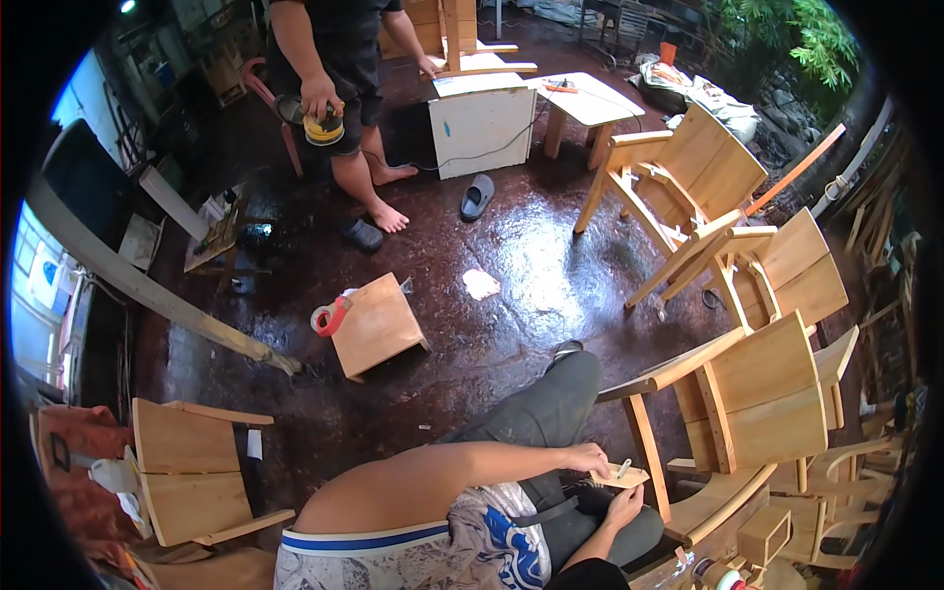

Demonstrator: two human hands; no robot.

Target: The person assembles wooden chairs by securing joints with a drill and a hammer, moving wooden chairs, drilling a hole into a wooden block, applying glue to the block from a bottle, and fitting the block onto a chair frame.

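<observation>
Wood scrap point(621, 477), thin and light, sat over my lap, near right. I judged it stiff but easily split. My left hand point(588, 458) pinched its far edge; my right hand point(623, 505) cupped it underneath.

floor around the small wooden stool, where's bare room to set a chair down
The widest bare patch is the wet floor between the stool, the white cabinet and the tilted chairs, holding only a white scrap. The right side is packed with chairs, and the left with a plank and clutter.
</observation>
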